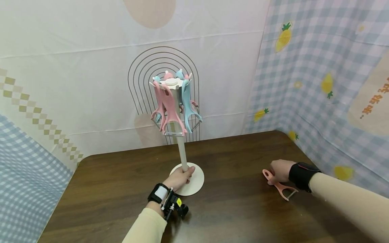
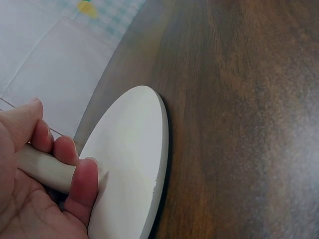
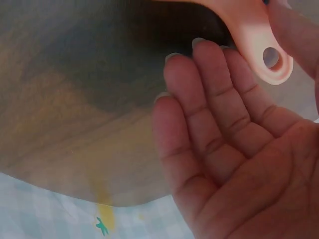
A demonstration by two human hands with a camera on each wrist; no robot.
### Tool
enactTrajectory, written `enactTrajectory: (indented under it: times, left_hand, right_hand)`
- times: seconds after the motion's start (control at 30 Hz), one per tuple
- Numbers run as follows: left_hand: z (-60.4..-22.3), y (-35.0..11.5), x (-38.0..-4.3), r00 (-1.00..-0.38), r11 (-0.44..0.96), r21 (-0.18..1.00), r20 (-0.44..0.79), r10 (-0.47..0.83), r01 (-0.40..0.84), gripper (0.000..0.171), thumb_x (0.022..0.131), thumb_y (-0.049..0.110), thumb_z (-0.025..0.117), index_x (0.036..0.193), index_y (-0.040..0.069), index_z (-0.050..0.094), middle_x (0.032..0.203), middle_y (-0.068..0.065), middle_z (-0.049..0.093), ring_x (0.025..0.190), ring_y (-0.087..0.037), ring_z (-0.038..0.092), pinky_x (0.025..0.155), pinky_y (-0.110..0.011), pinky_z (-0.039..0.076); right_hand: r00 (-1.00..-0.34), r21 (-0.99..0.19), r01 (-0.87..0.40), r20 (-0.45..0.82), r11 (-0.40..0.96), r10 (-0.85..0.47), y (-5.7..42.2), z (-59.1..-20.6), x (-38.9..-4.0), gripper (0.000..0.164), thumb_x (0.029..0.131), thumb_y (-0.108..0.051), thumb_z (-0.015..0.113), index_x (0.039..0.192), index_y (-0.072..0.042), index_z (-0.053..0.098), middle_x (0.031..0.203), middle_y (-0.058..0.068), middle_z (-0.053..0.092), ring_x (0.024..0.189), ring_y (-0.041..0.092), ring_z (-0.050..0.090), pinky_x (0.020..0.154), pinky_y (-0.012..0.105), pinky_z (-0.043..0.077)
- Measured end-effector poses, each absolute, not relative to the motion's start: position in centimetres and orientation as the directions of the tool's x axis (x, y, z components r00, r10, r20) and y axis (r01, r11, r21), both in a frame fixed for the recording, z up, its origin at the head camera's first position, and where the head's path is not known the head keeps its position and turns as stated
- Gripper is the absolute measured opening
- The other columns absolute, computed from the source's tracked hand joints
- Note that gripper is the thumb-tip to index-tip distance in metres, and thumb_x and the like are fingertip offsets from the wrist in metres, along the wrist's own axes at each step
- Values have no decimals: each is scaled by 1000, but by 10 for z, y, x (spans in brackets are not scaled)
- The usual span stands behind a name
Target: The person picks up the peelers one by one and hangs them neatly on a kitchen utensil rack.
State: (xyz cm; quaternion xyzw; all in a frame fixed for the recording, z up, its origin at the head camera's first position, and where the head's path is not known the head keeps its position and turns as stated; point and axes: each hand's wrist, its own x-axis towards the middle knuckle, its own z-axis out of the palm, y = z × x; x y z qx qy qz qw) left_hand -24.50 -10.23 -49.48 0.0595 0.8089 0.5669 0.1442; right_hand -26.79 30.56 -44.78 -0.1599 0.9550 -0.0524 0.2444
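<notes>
A white stand with a round base point(image 1: 196, 184) and a slim pole point(image 1: 182, 153) rises from the dark table. My left hand point(image 1: 178, 179) grips the pole low down, fingers curled round it just above the base, as the left wrist view shows. Pink peelers point(image 1: 171, 108) and blue peelers point(image 1: 186, 103) hang by their handles from the stand's top. Off to the right, my right hand point(image 1: 280, 169) pinches the handle of a pink peeler point(image 1: 281, 187) low over the table. In the right wrist view its holed handle end point(image 3: 276, 74) shows between thumb and fingers; the blade is out of frame.
The brown wooden table point(image 1: 231, 216) has rounded far corners. Behind it hangs a pale cloth point(image 1: 91, 91), with a blue checked cloth point(image 1: 310, 60) along the right side and another on the left. A small camera point(image 1: 179, 206) is strapped to the left wrist.
</notes>
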Motion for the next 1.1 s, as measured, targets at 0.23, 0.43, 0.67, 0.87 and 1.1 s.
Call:
enactTrajectory:
  times: [0.23, 0.43, 0.67, 0.87, 1.1]
  left_hand:
    - [-496, -103, -245, -952, 353, 934, -159, 260, -59, 37, 102, 32, 50, 82, 1, 52, 75, -6, 50, 65, -17, 49, 63, -29, 39]
    - [-496, -103, -245, -953, 352, 934, -153, 261, -54, 38, 102, 33, 50, 82, 0, 53, 75, -4, 50, 65, -17, 49, 63, -29, 40]
    - [-496, -102, -245, -954, 348, 936, -150, 261, -52, 38, 102, 32, 50, 81, 0, 52, 75, -5, 50, 65, -17, 49, 63, -29, 39]
    - [-496, -102, -245, -955, 342, 937, -158, 251, -65, 38, 102, 32, 50, 81, 0, 52, 75, -4, 50, 64, -16, 49, 63, -28, 39]
    - [-493, -102, -243, -955, 348, 936, -154, 254, -59, 39, 102, 34, 49, 82, 0, 52, 75, -6, 50, 65, -17, 48, 63, -29, 38]
  right_hand:
    - [-839, -175, -290, -427, 941, -338, 309, -453, -269, 38, 80, -35, 79, 68, -10, 52, 58, -2, 42, 51, 13, 37, 52, 29, 26]
    - [-843, -166, -321, -397, 932, -362, 311, -457, -271, 36, 80, -32, 79, 70, -10, 52, 59, -2, 43, 52, 14, 37, 53, 29, 26]
    - [-843, -156, -356, -371, 921, -389, 306, -452, -268, 31, 80, -26, 79, 75, -10, 53, 66, -1, 49, 57, 15, 43, 55, 30, 33]
    - [-837, -138, -392, -358, 910, -414, 297, -442, -266, 22, 82, -15, 76, 78, -10, 55, 70, 0, 50, 62, 16, 45, 58, 32, 37]
    - [-831, -168, -391, -358, 905, -425, 290, -438, -265, 22, 85, -15, 75, 78, -11, 54, 71, 0, 49, 61, 16, 44, 58, 31, 35]
